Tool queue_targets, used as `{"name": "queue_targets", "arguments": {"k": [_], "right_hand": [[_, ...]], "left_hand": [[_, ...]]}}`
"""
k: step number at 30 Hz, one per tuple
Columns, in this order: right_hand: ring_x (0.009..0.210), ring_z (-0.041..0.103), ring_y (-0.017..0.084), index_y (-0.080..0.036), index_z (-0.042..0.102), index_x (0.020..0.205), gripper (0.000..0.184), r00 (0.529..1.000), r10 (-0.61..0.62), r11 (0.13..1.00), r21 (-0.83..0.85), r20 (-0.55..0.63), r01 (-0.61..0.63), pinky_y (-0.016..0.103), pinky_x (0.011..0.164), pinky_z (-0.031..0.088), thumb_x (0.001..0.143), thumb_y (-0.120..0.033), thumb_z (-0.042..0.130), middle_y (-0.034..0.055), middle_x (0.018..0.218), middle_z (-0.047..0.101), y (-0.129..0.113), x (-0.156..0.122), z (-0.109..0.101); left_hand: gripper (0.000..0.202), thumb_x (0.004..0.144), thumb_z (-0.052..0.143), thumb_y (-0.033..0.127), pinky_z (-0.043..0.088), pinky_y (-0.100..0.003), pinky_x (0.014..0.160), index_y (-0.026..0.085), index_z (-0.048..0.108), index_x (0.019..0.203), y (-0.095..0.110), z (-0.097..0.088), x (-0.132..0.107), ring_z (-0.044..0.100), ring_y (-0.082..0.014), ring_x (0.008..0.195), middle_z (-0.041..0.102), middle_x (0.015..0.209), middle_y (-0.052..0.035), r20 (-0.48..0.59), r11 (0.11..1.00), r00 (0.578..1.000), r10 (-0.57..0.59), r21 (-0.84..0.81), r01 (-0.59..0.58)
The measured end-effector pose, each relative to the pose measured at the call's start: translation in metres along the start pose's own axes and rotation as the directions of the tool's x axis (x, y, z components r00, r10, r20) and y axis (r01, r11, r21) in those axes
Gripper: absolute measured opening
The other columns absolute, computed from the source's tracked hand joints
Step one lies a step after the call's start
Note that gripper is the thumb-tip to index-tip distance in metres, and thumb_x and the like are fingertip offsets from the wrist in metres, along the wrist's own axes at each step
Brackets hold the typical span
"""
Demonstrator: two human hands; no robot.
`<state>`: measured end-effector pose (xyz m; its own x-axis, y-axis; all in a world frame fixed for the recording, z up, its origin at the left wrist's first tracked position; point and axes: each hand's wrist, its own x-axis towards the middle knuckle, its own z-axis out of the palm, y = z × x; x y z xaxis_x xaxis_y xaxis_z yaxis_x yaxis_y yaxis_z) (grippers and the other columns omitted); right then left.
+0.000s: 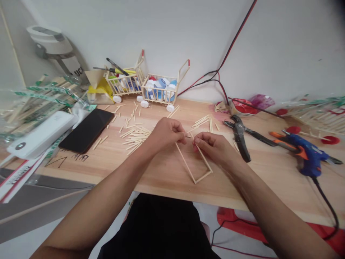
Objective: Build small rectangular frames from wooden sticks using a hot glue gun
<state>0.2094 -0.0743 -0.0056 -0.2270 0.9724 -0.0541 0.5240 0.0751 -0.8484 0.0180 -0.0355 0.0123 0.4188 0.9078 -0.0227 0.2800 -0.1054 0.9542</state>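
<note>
A thin rectangular frame of wooden sticks (pixel 198 166) lies on the wooden table (pixel 151 172) in front of me. My left hand (pixel 165 133) is closed in a pinch on a short wooden stick at the frame's far end. My right hand (pixel 214 145) is closed too, its fingers pressed onto the frame's far right corner. The two hands almost meet above that end. A loose heap of cut sticks (pixel 134 136) lies just left of my left hand.
Two small stick carts with white wheels (pixel 159 90) stand at the back, filled with bottle caps. Black pliers (pixel 239 136) and a blue glue gun (pixel 307 153) lie to the right. A black phone (pixel 87 129) and a white power bank (pixel 40 135) lie to the left.
</note>
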Motion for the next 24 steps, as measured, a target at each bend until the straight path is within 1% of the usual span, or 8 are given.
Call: {"name": "queue_targets", "arguments": {"k": [6, 11, 18, 24], "right_hand": [[0.056, 0.049, 0.012, -0.018, 0.059, 0.07, 0.028, 1.0, -0.003, 1.0, -0.008, -0.002, 0.002, 0.025, 0.052, 0.036, 0.084, -0.042, 0.052, 0.0006, 0.064, 0.061, 0.0006, -0.0006, 0.0005], [0.056, 0.051, 0.012, -0.018, 0.059, 0.071, 0.028, 1.0, 0.003, 1.0, 0.007, -0.006, -0.003, 0.025, 0.053, 0.037, 0.084, -0.042, 0.052, 0.0008, 0.064, 0.061, -0.001, -0.0014, 0.0009], [0.057, 0.05, 0.012, -0.018, 0.059, 0.07, 0.029, 1.0, 0.008, 1.0, -0.008, -0.012, -0.008, 0.025, 0.054, 0.037, 0.084, -0.042, 0.052, 0.0013, 0.065, 0.061, -0.0033, -0.0026, 0.0012], [0.057, 0.05, 0.013, -0.018, 0.059, 0.07, 0.027, 1.0, 0.013, 1.0, -0.003, -0.011, -0.013, 0.025, 0.053, 0.037, 0.083, -0.041, 0.053, 0.0013, 0.064, 0.061, -0.0034, -0.0027, 0.0011]], "left_hand": [[0.008, 0.072, 0.063, 0.016, 0.048, -0.02, 0.058, 0.011, 0.066, 0.065, 0.0008, -0.0004, -0.0012, 0.067, -0.0141, 0.061, 0.072, 0.063, -0.0053, -0.001, 1.0, 1.0, -0.003, 0.019, 0.003], [0.008, 0.071, 0.063, 0.016, 0.048, -0.02, 0.057, 0.011, 0.066, 0.065, 0.0032, -0.0001, -0.0024, 0.068, -0.0143, 0.061, 0.072, 0.064, -0.0056, 0.0, 0.999, 1.0, -0.021, 0.03, 0.021], [0.008, 0.071, 0.062, 0.014, 0.048, -0.02, 0.058, 0.011, 0.066, 0.065, 0.0004, -0.0008, -0.0017, 0.068, -0.0144, 0.062, 0.071, 0.064, -0.0061, 0.006, 1.0, 1.0, -0.01, 0.025, 0.01], [0.008, 0.07, 0.061, 0.014, 0.047, -0.02, 0.058, 0.011, 0.067, 0.066, 0.0014, -0.0023, -0.0025, 0.067, -0.0138, 0.063, 0.072, 0.065, -0.0055, 0.013, 0.999, 1.0, 0.007, 0.052, -0.007]]}}
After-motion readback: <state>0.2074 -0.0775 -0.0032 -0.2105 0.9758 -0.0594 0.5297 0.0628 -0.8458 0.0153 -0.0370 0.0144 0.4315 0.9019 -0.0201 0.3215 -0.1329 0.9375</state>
